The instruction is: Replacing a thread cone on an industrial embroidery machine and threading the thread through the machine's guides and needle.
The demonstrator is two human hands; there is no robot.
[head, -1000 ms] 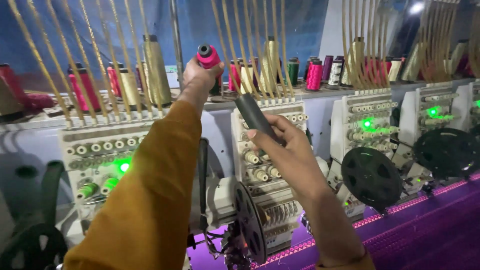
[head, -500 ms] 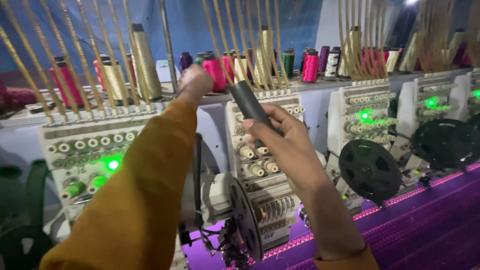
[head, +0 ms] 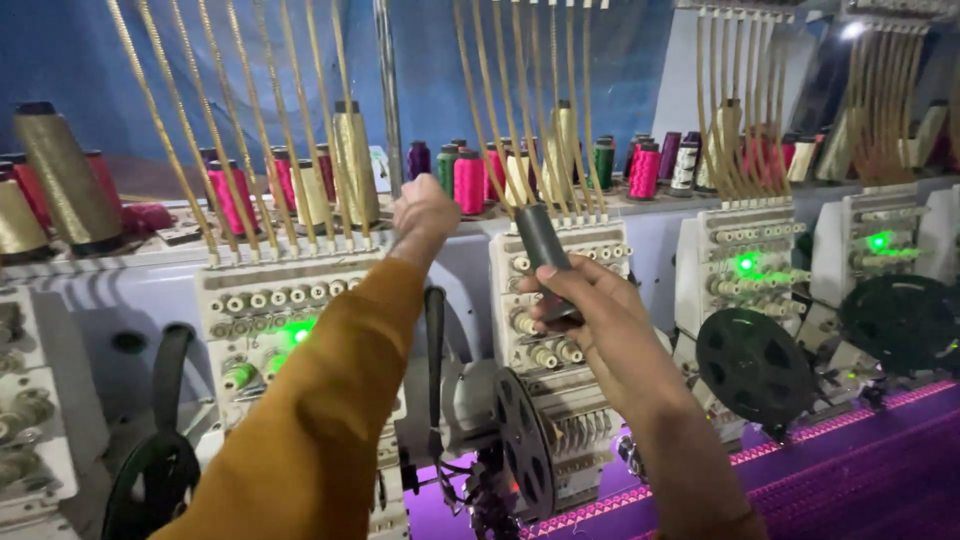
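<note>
My left hand [head: 424, 212], in an ochre sleeve, reaches up to the thread shelf [head: 160, 250] and is curled into a fist seen from the back, with nothing visible in it. A pink thread spool [head: 468, 182] stands on the shelf just right of it. Lower and to the right, my right hand [head: 590, 320] grips a dark grey bare thread cone [head: 543, 250] by its lower end, tilted up and to the left. It hangs in front of an embroidery machine head [head: 560, 400].
Gold thread cones [head: 60, 180] and several pink, green and purple spools line the shelf. Gold strands [head: 520, 90] hang in front of it. Black reels [head: 755, 365] stand out from the machine heads, green lamps [head: 298, 330] glow, and purple fabric [head: 850, 470] lies below.
A second ago my left hand held the pink spool up; it lowered it onto the shelf and has let go. My right hand with the dark cone barely moved.
</note>
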